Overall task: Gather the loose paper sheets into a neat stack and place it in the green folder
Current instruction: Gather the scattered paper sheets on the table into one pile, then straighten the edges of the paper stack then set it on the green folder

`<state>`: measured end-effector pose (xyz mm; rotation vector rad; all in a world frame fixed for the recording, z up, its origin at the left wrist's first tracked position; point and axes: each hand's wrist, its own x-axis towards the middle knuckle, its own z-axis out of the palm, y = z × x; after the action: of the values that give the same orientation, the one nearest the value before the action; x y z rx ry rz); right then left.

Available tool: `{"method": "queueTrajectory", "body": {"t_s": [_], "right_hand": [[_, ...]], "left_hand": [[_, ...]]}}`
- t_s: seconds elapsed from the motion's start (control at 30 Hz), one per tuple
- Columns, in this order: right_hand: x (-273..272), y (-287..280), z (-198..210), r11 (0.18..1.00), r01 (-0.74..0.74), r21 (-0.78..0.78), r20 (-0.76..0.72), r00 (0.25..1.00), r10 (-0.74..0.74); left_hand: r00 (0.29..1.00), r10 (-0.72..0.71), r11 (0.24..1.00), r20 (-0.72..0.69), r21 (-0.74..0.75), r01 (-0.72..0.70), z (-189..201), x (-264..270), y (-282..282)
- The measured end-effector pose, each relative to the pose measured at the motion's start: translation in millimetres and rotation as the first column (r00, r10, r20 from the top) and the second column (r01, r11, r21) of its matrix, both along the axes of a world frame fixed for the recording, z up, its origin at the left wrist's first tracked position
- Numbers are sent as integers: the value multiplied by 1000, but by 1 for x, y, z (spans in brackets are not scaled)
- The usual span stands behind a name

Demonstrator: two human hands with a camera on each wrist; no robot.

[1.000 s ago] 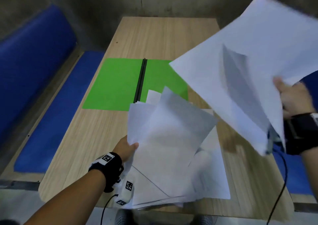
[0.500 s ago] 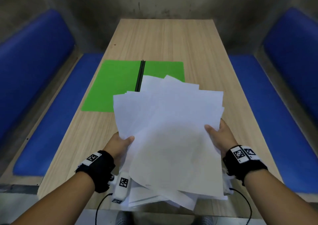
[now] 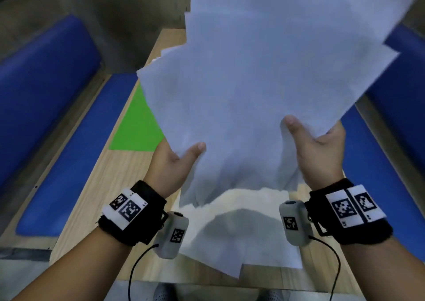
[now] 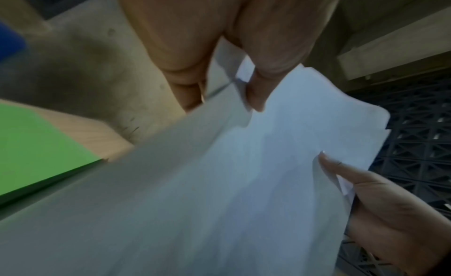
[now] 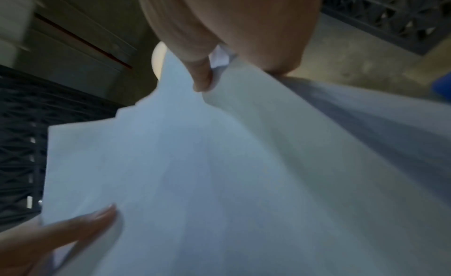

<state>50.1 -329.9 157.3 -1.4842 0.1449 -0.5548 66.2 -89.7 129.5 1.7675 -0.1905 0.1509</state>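
Both hands hold an uneven, fanned bunch of white paper sheets (image 3: 253,82) raised off the table and tilted upright. My left hand (image 3: 174,162) grips its lower left edge, thumb on the near face. My right hand (image 3: 317,151) grips the lower right edge the same way. The left wrist view shows the left hand (image 4: 244,91) pinching the paper sheets (image 4: 219,183). In the right wrist view the right hand (image 5: 205,75) pinches the paper sheets (image 5: 219,174). A few more white sheets (image 3: 241,236) lie on the table below. The green folder (image 3: 135,126) lies open further back on the left, mostly hidden behind the raised paper.
The wooden table (image 3: 96,197) runs away from me between a blue padded bench on the left (image 3: 57,116) and another on the right (image 3: 391,162). A grey wall (image 3: 138,13) stands at the far end. The table's near edge is just under my wrists.
The right hand brought its sheets onto the left hand's pile. Both hands then lifted the bunch from lying low over the table to upright, so it now covers most of the folder.
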Motion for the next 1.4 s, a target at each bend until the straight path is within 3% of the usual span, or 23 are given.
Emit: {"method": "queueTrajectory", "body": {"t_s": [0.1, 0.27, 0.33, 0.43, 0.5, 0.6, 0.67, 0.73, 0.8, 0.87, 0.93, 1.0, 1.03, 1.13, 1.3, 1.37, 1.4], "right_hand": [[-13, -1, -5, 999, -3, -37, -28, 1000, 2], [-31, 5, -25, 995, -30, -97, -105, 994, 20], [-31, 2, -23, 994, -38, -101, -61, 998, 32], [-25, -11, -28, 999, -18, -34, 7, 1000, 19], [-21, -11, -41, 997, -66, -28, -62, 996, 64], [-21, -3, -60, 970, -161, -179, -206, 971, 123], [-17, -1, -58, 968, -136, -210, -180, 979, 99], [-10, -3, -49, 984, -101, -145, -115, 990, 85], [-2, -11, -52, 988, -59, -146, -179, 983, 32], [-1, -24, -74, 977, -31, -212, -448, 891, -69], [-8, -39, -114, 977, -77, -197, -733, 673, -94], [-19, -44, -151, 970, -156, -184, -858, 507, -81], [-23, -42, -163, 961, -179, -209, -878, 467, -104], [-24, -26, -175, 958, -188, -214, -885, 452, -109], [-24, -3, -180, 955, -223, -195, -888, 454, -76], [-26, 2, -181, 955, -238, -178, -893, 446, -55], [-26, 2, -182, 957, -241, -161, -894, 446, -39]], "left_hand": [[998, 29, 995, -55, -98, -34, -4, -9, -8], [986, -39, 997, -159, -77, 27, -32, -16, -11], [989, -36, 997, -146, -67, 26, -34, -11, -10], [991, -38, 980, -128, -201, 11, -37, 0, -9], [987, -32, 987, -159, -163, 6, -44, 5, -10], [984, -15, 1000, -175, -14, 13, -54, 10, -18], [991, 33, 999, -128, -38, -38, -46, 14, -21], [996, 66, 997, -65, -38, -68, -30, 20, -18], [995, 36, 999, -93, -12, -38, -25, 26, -7], [958, 80, 995, -276, 85, -59, -39, 30, 11], [862, 173, 963, -476, 266, -47, -67, 26, 31], [770, 266, 881, -580, 471, 50, -98, 13, 42], [744, 310, 842, -592, 535, 75, -110, 7, 45], [728, 350, 864, -590, 504, -8, -130, -3, 33], [742, 264, 903, -616, 428, 34, -141, 1, -1], [738, 247, 882, -628, 462, 98, -148, 3, -12], [742, 258, 836, -619, 528, 150, -149, 4, -17]]}}
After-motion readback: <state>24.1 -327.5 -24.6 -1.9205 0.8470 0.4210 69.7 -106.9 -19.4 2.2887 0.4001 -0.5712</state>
